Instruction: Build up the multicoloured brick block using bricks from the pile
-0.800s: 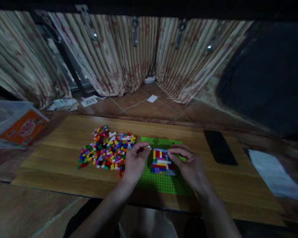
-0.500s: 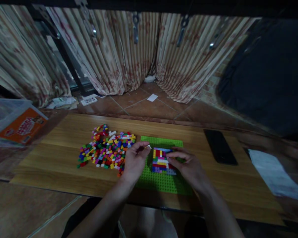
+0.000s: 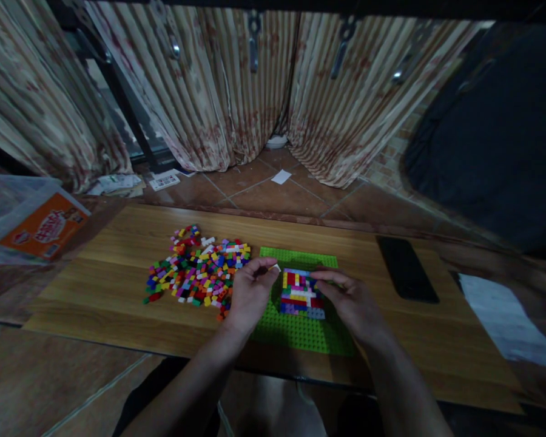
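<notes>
A green baseplate (image 3: 300,331) lies on the wooden board (image 3: 109,303) in front of me. On it stands a small block of stacked coloured bricks (image 3: 300,294). My left hand (image 3: 250,294) hovers at the plate's left edge, its thumb and forefinger pinched on a small white brick (image 3: 275,267). My right hand (image 3: 350,300) rests at the stack's right side, fingertips closed against the top bricks. A loose pile of small bricks in many colours (image 3: 195,273) lies to the left of the plate.
A black phone (image 3: 407,276) lies flat on the board's right part. White paper (image 3: 505,318) sits at the far right. An orange packet in a clear bag (image 3: 43,224) is at the left. Striped curtains (image 3: 236,91) hang behind, above a tiled floor.
My right hand has slid left from the plate's right side onto the brick stack. My left hand keeps the white brick in much the same spot. The view has shifted slightly.
</notes>
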A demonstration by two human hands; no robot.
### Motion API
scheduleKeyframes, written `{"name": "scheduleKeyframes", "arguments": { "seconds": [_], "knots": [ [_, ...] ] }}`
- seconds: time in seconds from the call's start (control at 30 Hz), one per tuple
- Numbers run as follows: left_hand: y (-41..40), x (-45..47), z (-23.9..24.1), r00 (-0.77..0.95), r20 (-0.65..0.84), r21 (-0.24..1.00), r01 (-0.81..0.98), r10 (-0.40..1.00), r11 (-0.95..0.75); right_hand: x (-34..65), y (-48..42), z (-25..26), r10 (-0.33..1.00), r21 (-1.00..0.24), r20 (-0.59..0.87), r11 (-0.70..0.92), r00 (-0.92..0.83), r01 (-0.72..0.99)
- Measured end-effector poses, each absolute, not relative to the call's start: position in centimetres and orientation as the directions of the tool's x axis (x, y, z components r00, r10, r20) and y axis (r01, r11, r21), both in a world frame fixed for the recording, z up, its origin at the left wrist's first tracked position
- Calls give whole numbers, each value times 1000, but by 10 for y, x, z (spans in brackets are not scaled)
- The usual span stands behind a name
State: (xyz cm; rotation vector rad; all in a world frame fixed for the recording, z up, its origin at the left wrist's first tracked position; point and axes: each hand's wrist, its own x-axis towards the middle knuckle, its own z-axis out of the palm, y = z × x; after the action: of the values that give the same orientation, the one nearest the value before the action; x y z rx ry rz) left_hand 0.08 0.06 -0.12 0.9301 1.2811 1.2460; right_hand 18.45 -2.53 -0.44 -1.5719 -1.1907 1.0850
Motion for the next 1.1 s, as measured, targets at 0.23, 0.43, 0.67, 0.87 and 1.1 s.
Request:
{"name": "scheduleKeyframes", "arguments": {
  "seconds": [0.23, 0.43, 0.67, 0.87, 1.1],
  "knots": [
    [0, 2, -1, -120, -174, 975, -159, 977, 154, 180, -25, -6, 978, -952, -161, -189, 134, 241],
    [-1, 4, -2, -107, -179, 973, -168, 978, 159, 182, -24, -10, 973, -957, -187, -211, 132, 199],
    [-2, 4, -4, -96, -171, 980, -121, 981, 159, 183, -23, -13, 975, -959, -176, -200, 134, 199],
    [-4, 7, -2, -94, -156, 977, -162, 983, 139, 182, -22, -10, 985, -962, -141, -160, 102, 220],
    [-4, 6, 0, -96, -117, 974, -207, 988, 95, 181, -22, -7, 982, -968, -129, -154, 136, 197]
  ]
}}
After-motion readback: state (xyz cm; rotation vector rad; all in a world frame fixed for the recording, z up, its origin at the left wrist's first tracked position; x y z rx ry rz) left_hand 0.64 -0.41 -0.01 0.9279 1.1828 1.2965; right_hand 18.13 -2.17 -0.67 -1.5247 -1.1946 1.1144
